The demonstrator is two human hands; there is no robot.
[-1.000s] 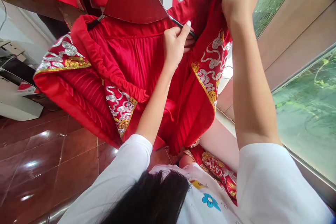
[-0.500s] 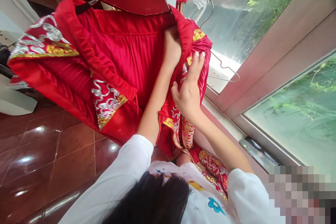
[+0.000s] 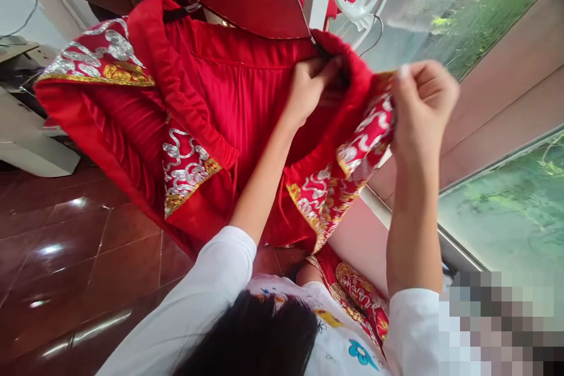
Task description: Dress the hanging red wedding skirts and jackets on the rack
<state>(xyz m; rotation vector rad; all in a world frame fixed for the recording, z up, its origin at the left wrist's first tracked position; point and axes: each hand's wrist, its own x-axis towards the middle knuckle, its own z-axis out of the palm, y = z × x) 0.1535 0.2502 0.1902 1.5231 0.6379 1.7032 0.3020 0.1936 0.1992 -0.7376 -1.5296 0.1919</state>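
Curling nearly closed, left hand (image 3: 306, 91) grips hanger (image 3: 178, 13), right hand (image 3: 420, 108) pinches embroidered garment (image 3: 233, 91).

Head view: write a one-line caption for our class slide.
Left hand inside, right hand gripping the embroidered edge of a red pleated garment.

In front of you hangs a bright red garment (image 3: 247, 88), spread open, its inner face finely pleated and turned towards you. Its gathered waistband (image 3: 187, 85) loops round on both sides, the two near ends standing apart, with thin red cords (image 3: 282, 204) dangling by them. On your left, folded-over panels show silver scrollwork edged in gold; on your right, similar embroidery (image 3: 369, 135) is lifted and creased at the outer edge, slightly blurred. You see the hanger (image 3: 178, 13) only in part: its dark ends sit inside the top of the garment, sloping down to your right
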